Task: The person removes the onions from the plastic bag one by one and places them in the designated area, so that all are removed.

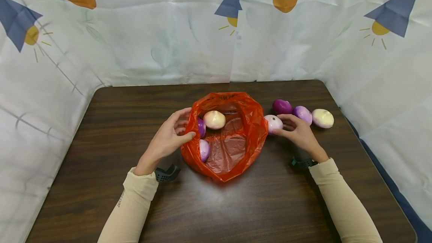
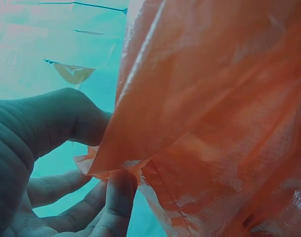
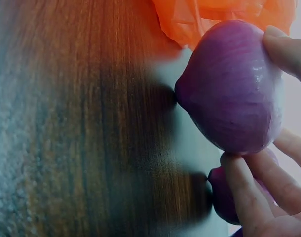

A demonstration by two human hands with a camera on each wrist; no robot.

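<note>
A red plastic bag [image 1: 233,156] stands with its mouth spread wide on the table. Inside it lie a pale onion [image 1: 214,120] and two purple ones, partly covered by the bag's left rim. My left hand [image 1: 170,132] pinches that rim between thumb and fingers; the left wrist view shows the plastic [image 2: 190,108] gripped there. On the bag's other side, my right hand [image 1: 297,132] holds a peeled purple onion [image 3: 234,89] between thumb and fingertips, right beside the bag's right edge.
Behind and to the right of my right hand lie a dark purple onion [image 1: 282,106], a lighter purple onion [image 1: 302,114] and a pale yellowish onion [image 1: 323,118]. The brown wooden table [image 1: 216,213] meets a patterned white cloth [image 1: 162,48] at the back.
</note>
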